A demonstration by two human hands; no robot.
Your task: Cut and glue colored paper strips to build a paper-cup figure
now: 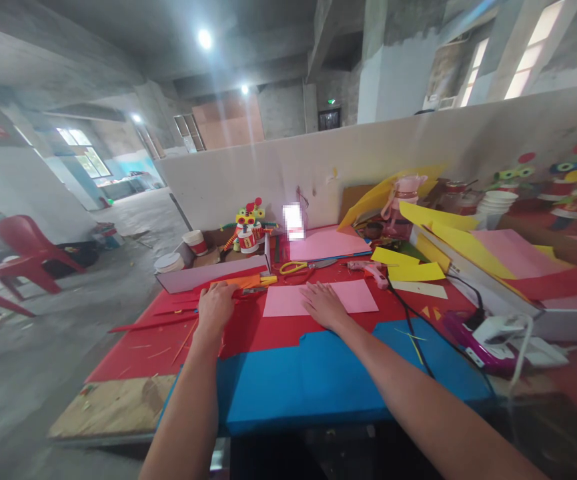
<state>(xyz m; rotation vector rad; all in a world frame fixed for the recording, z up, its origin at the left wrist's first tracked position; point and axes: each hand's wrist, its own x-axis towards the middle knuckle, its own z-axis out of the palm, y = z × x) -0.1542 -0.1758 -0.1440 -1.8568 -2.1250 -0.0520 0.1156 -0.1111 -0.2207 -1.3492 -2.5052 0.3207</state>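
Note:
My right hand (324, 305) lies flat with fingers spread on a pink paper sheet (361, 297), which rests on the red surface. Over red paper strips (171, 308), my left hand (217, 305) rests with its fingers reaching forward, close to an orange piece (248, 281); nothing shows gripped in it. A pair of pliers (261, 288) with yellow handles lies just right of that hand. Behind the pink sheet are yellow-handled scissors (295, 268). A pink glue gun (371, 270) lies to the sheet's right rear, its cord trailing toward me.
A purple power strip (473, 343) with plugs and cords sits at the right. Cardboard trays (213, 277) stand at the back left, near a paper-cup robot figure (248, 230). More pink paper (328, 244) lies behind. Blue foam (288, 387) covers the front edge.

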